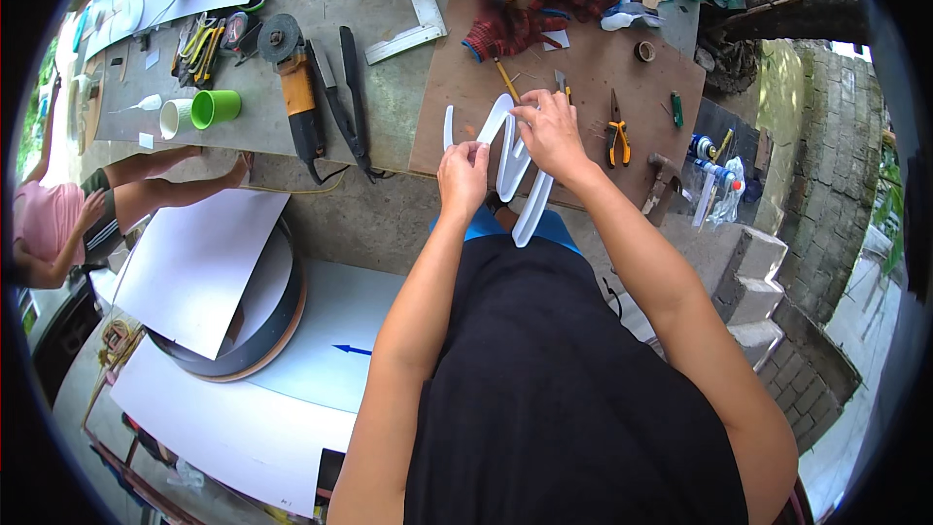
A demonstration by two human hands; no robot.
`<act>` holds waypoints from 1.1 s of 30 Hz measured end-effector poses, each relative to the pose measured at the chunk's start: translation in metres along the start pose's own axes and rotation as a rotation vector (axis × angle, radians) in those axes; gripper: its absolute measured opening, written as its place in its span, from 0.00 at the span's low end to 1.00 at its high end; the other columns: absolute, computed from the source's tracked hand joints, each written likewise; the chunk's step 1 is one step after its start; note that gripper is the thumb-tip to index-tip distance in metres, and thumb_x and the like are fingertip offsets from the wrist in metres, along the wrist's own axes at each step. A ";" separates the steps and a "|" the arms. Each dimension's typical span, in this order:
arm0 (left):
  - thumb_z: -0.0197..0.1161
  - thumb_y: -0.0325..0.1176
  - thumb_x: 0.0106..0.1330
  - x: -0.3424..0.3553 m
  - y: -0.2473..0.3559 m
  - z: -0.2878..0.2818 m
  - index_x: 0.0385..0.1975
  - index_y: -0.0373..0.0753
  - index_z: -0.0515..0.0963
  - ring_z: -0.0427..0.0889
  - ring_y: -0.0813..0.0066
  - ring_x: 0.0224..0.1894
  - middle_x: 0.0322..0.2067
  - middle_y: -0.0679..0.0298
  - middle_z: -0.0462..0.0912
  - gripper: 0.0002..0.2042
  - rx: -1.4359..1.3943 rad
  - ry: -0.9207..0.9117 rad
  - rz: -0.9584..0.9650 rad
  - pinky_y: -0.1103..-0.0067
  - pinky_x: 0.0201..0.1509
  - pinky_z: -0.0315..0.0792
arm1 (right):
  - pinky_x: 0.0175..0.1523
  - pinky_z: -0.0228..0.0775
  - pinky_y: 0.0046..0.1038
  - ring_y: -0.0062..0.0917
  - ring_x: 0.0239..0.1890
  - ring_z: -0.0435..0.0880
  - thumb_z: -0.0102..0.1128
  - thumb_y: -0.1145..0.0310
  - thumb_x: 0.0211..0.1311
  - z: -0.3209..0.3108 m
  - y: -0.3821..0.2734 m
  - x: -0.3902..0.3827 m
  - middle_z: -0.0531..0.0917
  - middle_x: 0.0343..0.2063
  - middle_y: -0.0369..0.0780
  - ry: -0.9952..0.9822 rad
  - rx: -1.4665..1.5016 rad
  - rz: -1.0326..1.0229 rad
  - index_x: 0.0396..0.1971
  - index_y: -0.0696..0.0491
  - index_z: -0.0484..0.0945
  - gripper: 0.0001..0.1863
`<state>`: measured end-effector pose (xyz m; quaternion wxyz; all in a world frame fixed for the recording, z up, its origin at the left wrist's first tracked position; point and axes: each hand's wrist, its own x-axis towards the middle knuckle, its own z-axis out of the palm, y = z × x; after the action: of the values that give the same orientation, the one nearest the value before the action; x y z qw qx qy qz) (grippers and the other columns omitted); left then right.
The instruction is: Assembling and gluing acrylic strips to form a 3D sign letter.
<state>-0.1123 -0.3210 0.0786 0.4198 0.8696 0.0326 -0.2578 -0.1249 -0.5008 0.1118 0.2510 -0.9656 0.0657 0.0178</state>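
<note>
Between my hands is a white, looped plastic piece with raised rims [528, 214], angled over the near edge of the brown board [442, 102]. My left hand [465, 175] pinches it at a lower left part, fingers closed. My right hand [552, 136] grips its upper right part, thumb and fingertips together near the top bend. Just beyond lie a yellow pencil [506, 78] and a blade tool [562, 83], partly behind my right hand. Pliers with orange handles [618, 141] lie to the right of that hand.
An angle grinder [292, 102], metal square [418, 0], red gloves [505, 29], green cup [216, 109] and hammer [664, 175] lie on the workbench. Another person [58, 224] sits at the left. White sheets [194, 262] rest on a round drum below. Concrete blocks [753, 282] stand at the right.
</note>
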 end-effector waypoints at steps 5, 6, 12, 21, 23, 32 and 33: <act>0.61 0.42 0.68 -0.001 0.002 -0.001 0.39 0.35 0.83 0.82 0.56 0.37 0.34 0.53 0.81 0.15 -0.024 -0.010 -0.004 0.65 0.46 0.74 | 0.54 0.64 0.39 0.35 0.51 0.72 0.62 0.74 0.55 0.001 0.001 0.001 0.78 0.47 0.36 -0.020 0.009 0.021 0.40 0.51 0.85 0.12; 0.61 0.42 0.68 -0.001 0.002 -0.002 0.38 0.35 0.83 0.82 0.56 0.37 0.34 0.54 0.81 0.15 -0.016 -0.013 0.002 0.65 0.45 0.75 | 0.54 0.63 0.39 0.35 0.51 0.72 0.61 0.74 0.55 0.000 0.001 0.001 0.79 0.47 0.36 -0.028 0.014 0.008 0.40 0.51 0.85 0.12; 0.60 0.41 0.69 0.001 -0.001 -0.001 0.40 0.34 0.83 0.82 0.61 0.36 0.34 0.55 0.81 0.15 -0.014 -0.035 0.011 0.68 0.45 0.75 | 0.54 0.64 0.38 0.35 0.49 0.74 0.59 0.75 0.57 -0.028 0.012 0.004 0.80 0.44 0.36 0.075 0.083 0.033 0.39 0.47 0.85 0.12; 0.60 0.41 0.69 0.001 0.004 -0.006 0.41 0.33 0.83 0.82 0.62 0.37 0.35 0.56 0.81 0.16 0.005 -0.060 -0.018 0.70 0.47 0.75 | 0.51 0.69 0.35 0.38 0.44 0.76 0.57 0.74 0.61 -0.063 0.061 -0.057 0.81 0.38 0.41 0.216 0.177 0.403 0.37 0.52 0.85 0.08; 0.60 0.41 0.69 0.002 0.005 -0.005 0.41 0.33 0.83 0.82 0.62 0.37 0.36 0.55 0.81 0.16 0.004 -0.063 -0.012 0.70 0.47 0.75 | 0.51 0.69 0.36 0.38 0.44 0.76 0.57 0.74 0.61 -0.063 0.065 -0.078 0.81 0.38 0.41 0.212 0.187 0.425 0.36 0.52 0.85 0.08; 0.59 0.43 0.71 0.013 -0.015 0.000 0.46 0.31 0.81 0.82 0.71 0.37 0.34 0.57 0.86 0.18 0.034 -0.074 -0.018 0.75 0.45 0.74 | 0.52 0.68 0.37 0.39 0.45 0.75 0.58 0.74 0.59 -0.051 0.059 -0.157 0.80 0.37 0.41 0.146 0.253 0.475 0.36 0.52 0.84 0.08; 0.59 0.42 0.71 0.013 -0.014 0.000 0.46 0.30 0.81 0.81 0.74 0.37 0.34 0.58 0.85 0.18 0.039 -0.084 -0.036 0.76 0.45 0.74 | 0.53 0.67 0.37 0.38 0.45 0.75 0.58 0.75 0.59 -0.049 0.058 -0.163 0.80 0.37 0.41 0.148 0.266 0.476 0.36 0.52 0.84 0.08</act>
<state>-0.1049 -0.3140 0.0622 0.3991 0.8653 0.0258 -0.3020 -0.2938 -0.5557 0.1378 0.3587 -0.8802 0.3108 -0.0032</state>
